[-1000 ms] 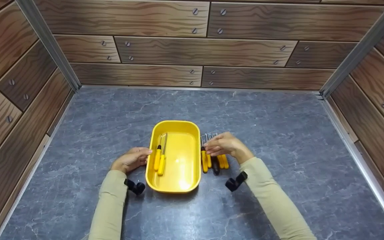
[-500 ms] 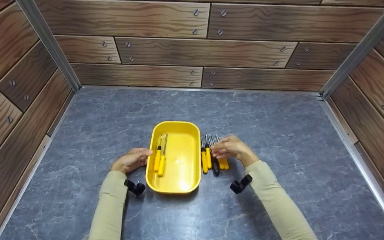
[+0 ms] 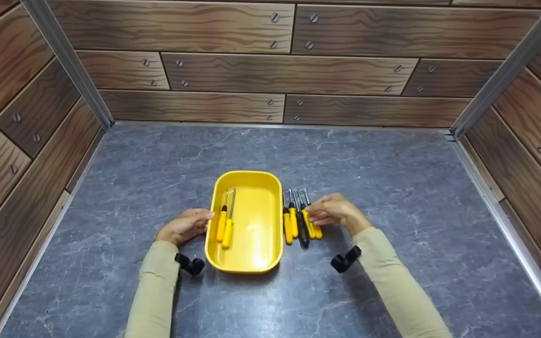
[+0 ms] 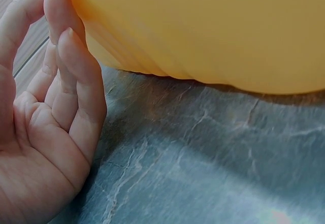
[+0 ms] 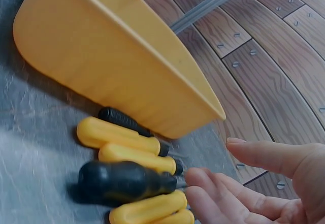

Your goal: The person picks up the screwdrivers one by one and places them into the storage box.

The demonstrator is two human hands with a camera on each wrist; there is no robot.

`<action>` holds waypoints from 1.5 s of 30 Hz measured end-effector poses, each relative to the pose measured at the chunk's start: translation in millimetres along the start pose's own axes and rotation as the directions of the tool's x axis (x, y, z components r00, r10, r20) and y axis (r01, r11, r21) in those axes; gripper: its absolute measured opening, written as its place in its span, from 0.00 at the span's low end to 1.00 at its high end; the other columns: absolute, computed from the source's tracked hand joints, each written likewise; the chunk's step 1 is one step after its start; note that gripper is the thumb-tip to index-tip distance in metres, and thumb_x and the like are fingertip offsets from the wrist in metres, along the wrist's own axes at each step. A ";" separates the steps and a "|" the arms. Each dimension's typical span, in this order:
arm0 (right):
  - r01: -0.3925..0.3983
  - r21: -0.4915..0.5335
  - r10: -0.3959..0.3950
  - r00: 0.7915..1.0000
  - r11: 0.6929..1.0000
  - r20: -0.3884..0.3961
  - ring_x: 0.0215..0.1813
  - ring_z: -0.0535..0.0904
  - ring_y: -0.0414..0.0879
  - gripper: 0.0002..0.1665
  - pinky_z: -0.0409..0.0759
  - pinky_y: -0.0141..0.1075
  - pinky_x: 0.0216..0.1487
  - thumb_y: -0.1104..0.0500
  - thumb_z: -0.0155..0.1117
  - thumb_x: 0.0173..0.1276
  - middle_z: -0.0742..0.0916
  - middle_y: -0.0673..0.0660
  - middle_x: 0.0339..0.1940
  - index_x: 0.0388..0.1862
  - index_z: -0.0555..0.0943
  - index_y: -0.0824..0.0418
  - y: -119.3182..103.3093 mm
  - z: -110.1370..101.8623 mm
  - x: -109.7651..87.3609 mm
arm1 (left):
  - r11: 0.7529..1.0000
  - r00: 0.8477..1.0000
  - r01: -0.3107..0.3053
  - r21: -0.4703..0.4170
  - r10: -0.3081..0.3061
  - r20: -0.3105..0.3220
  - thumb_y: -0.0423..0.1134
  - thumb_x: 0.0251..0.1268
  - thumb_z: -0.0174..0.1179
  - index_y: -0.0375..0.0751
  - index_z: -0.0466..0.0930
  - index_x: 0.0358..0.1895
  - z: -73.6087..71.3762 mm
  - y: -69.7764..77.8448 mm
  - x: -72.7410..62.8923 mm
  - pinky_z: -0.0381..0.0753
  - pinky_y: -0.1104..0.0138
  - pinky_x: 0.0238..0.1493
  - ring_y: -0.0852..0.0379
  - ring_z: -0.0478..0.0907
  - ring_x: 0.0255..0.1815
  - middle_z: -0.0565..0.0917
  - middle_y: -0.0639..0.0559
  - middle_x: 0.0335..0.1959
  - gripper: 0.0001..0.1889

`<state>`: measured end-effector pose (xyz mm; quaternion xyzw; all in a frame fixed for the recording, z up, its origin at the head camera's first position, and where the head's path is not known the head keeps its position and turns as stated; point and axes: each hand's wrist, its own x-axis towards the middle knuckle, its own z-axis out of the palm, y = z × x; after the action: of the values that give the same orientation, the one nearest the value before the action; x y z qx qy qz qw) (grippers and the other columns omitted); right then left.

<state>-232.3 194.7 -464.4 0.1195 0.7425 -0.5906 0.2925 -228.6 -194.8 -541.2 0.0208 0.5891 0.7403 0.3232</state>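
Observation:
A yellow plastic bin [image 3: 257,220] sits on the table, holding two thin-shafted tools [image 3: 226,227] with yellow handles along its left side. My left hand [image 3: 183,226] pinches the bin's left rim between thumb and fingers, which the left wrist view shows close up at the wall [image 4: 203,36]. To the bin's right lie several screwdriver-like tools in a row, shafts pointing away, among them a yellow-handled one [image 3: 288,228] and a thick black-handled one [image 3: 303,234]. Over the right end of this row is my right hand [image 3: 337,212], thumb apart from lightly bent fingers, holding nothing.
Grey marbled tabletop [image 3: 392,178] surrounds the bin and tools. Wood-patterned panels [image 3: 289,72] stand at the back and both sides, with metal posts [image 3: 71,65] in the corners. A black wrist mount [image 3: 345,259] hangs below each forearm.
My right hand has moved rightward along the tool row, uncovering more handles and shafts. The left hand, the bin and the two tools in it stay in place.

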 end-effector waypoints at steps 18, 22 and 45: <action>-0.041 -0.069 0.037 0.998 0.997 -0.049 0.24 0.84 0.37 0.14 0.86 0.30 0.33 0.62 0.66 0.63 0.88 0.49 0.22 0.45 0.79 0.70 13.8 -10.2 2.7 | 1.000 1.000 0.006 -0.002 -0.006 -0.001 0.36 0.71 0.51 0.44 0.82 0.38 0.5 -4.1 0.6 0.82 0.71 0.43 0.64 0.83 0.33 0.88 0.58 0.31 0.09; -0.047 -0.080 0.042 0.997 0.996 -0.063 0.21 0.82 0.36 0.05 0.84 0.27 0.29 0.62 0.67 0.62 0.86 0.48 0.17 0.33 0.80 0.63 17.8 -11.1 3.9 | 1.000 1.000 0.006 -0.003 -0.006 -0.005 0.36 0.70 0.52 0.44 0.82 0.39 -0.3 -4.4 1.1 0.83 0.70 0.43 0.64 0.84 0.34 0.88 0.57 0.31 0.08; -0.132 -0.172 0.104 0.981 0.976 -0.163 0.21 0.81 0.37 0.07 0.83 0.29 0.29 0.64 0.70 0.57 0.85 0.47 0.16 0.32 0.80 0.63 26.0 -8.6 11.2 | 1.000 1.000 0.010 -0.002 -0.010 -0.007 0.37 0.70 0.53 0.44 0.81 0.39 0.8 -0.1 -0.2 0.83 0.71 0.44 0.64 0.84 0.36 0.88 0.57 0.33 0.07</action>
<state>-230.2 208.1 -490.6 0.1813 0.8052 -0.4909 0.2789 -228.1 -194.2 -541.0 0.0151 0.5897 0.7392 0.3249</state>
